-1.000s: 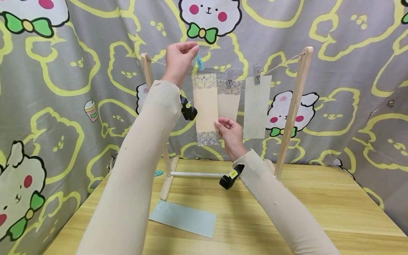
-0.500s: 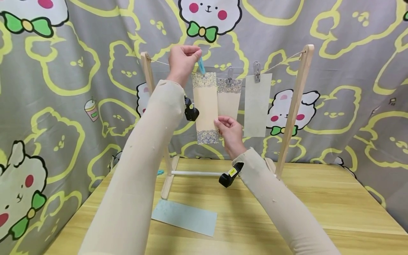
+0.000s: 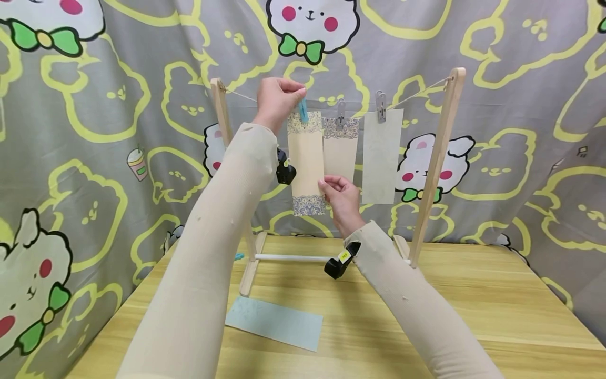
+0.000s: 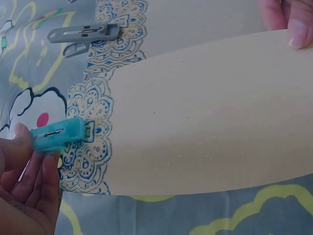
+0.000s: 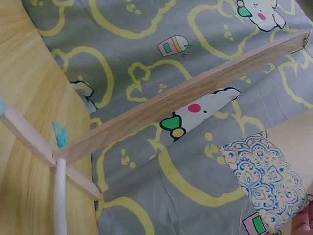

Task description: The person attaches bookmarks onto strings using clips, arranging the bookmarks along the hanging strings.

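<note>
My left hand [image 3: 279, 101] pinches a teal clothespin [image 3: 303, 111] at the top edge of a cream paper strip [image 3: 306, 163] with lacy blue borders. In the left wrist view, the clothespin [image 4: 58, 134] overlaps the patterned end of the strip, its tail between thumb and fingers. Lower down, my right hand [image 3: 344, 202] pinches the strip's right edge between thumb and fingers. The strip hangs upright, in front of the line's left half. In the right wrist view, only its lower patterned border [image 5: 266, 176] and a bit of the right hand show.
Beside it, grey clothespins [image 3: 341, 113] hold a similar patterned strip [image 3: 340, 152] and a plain pale strip [image 3: 382, 158] on a string [image 3: 421, 96] between wooden posts [image 3: 437, 163]. A light-blue strip [image 3: 274, 322] and another teal clothespin [image 3: 239, 256] lie on the table [image 3: 473, 305].
My left hand has moved down and slightly right, bringing the teal clothespin from above the strip onto its top edge. The right hand stays almost still at the strip's edge.
</note>
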The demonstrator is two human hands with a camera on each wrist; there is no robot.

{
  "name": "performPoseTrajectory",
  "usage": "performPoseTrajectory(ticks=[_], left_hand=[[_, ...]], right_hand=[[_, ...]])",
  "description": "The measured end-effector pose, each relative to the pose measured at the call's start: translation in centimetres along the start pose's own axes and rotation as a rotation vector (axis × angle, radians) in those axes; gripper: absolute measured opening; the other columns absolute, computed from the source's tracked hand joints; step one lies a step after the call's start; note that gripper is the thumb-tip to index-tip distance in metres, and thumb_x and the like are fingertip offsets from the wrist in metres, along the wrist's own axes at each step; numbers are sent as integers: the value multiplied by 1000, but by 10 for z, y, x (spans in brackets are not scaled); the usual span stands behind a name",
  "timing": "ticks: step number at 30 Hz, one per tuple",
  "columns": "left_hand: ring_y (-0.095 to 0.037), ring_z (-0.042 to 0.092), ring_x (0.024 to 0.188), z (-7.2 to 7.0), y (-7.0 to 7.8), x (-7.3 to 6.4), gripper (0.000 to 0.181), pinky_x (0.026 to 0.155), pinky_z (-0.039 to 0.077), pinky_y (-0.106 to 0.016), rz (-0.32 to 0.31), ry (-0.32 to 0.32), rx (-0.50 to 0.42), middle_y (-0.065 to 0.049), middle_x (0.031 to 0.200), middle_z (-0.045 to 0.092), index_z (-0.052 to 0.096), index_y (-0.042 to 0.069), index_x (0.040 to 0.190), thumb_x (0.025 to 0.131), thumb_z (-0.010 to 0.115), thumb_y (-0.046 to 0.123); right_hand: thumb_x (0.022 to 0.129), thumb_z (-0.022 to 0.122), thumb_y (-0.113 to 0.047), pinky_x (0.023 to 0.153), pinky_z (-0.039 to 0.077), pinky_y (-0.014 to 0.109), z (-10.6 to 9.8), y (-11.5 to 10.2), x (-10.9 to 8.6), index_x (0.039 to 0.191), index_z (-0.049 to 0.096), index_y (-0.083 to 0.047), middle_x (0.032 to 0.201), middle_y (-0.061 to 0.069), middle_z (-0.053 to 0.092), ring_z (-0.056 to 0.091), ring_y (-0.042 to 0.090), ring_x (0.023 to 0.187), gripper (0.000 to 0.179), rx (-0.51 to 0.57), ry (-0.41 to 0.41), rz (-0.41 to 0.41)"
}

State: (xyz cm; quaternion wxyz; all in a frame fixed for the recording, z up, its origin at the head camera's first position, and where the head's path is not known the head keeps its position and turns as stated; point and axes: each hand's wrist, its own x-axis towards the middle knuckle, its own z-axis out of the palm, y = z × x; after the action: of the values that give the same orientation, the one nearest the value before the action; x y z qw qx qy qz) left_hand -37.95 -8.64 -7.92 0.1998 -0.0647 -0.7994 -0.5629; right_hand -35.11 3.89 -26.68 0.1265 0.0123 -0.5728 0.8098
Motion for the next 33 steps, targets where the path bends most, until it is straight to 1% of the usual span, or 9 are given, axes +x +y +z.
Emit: performPoseTrajectory(ticks=[6,9,13,16,18,21,25,28,33], left_hand=[[-9,56,85,0,-1,-2,20,77,47,-21,-1,-23,0,-2,103,68,73,7,104,87,68,17],[-9,56,81,0,-3,-3,22,77,48,-22,6,-47,-15,-4,102,68,72,5,106,87,68,17],[-13,62,86,-1,-5,-3,25,82,50,-22,37,-86,-66,-9,106,68,70,1,108,87,68,14],[-15,65,86,-2,-7,-3,27,83,51,-24,55,-115,-114,-11,107,68,70,0,108,86,70,14],[-16,65,85,-3,-8,-3,28,82,52,-24,60,-137,-142,-11,107,68,69,-1,108,85,71,15],[-15,64,87,-4,-9,-4,29,84,51,-26,37,-171,-170,-11,109,68,69,0,110,84,72,15],[-14,62,90,-7,-10,-6,31,88,50,-26,17,-210,-154,-12,116,66,67,1,113,86,70,16],[-14,60,91,-9,-10,-9,33,87,49,-26,36,-222,-121,-11,117,65,67,2,115,87,69,17],[-12,60,102,-16,-9,-15,38,91,45,-23,79,-169,-67,-5,119,65,64,7,121,86,70,20]], right_hand=[[83,69,-1,55,42,17,-2,1,1,86,65,-10,74,-5,65,52,6,62,11,0,-3,4],[82,69,1,55,42,17,-3,2,1,85,64,-10,73,-4,64,51,6,60,12,8,-5,14],[82,69,2,54,43,16,-3,2,2,84,64,-10,74,-2,64,52,7,59,13,21,-18,27],[82,69,2,55,44,16,-4,2,2,85,64,-9,76,-1,65,52,7,61,12,27,-37,35],[83,68,1,56,44,16,-4,1,1,87,64,-9,76,0,64,52,7,61,12,25,-52,43],[83,68,1,57,45,16,-6,1,0,89,63,-8,76,-1,63,51,7,61,12,10,-75,61],[83,68,2,56,44,16,-9,2,0,89,63,-8,75,-2,63,51,6,61,13,5,-92,69],[83,67,3,55,43,16,-11,3,1,88,62,-8,74,-3,63,50,6,60,13,8,-101,63],[82,68,3,55,43,16,-13,3,0,88,62,-8,76,-2,63,50,5,59,13,-20,-101,59]])
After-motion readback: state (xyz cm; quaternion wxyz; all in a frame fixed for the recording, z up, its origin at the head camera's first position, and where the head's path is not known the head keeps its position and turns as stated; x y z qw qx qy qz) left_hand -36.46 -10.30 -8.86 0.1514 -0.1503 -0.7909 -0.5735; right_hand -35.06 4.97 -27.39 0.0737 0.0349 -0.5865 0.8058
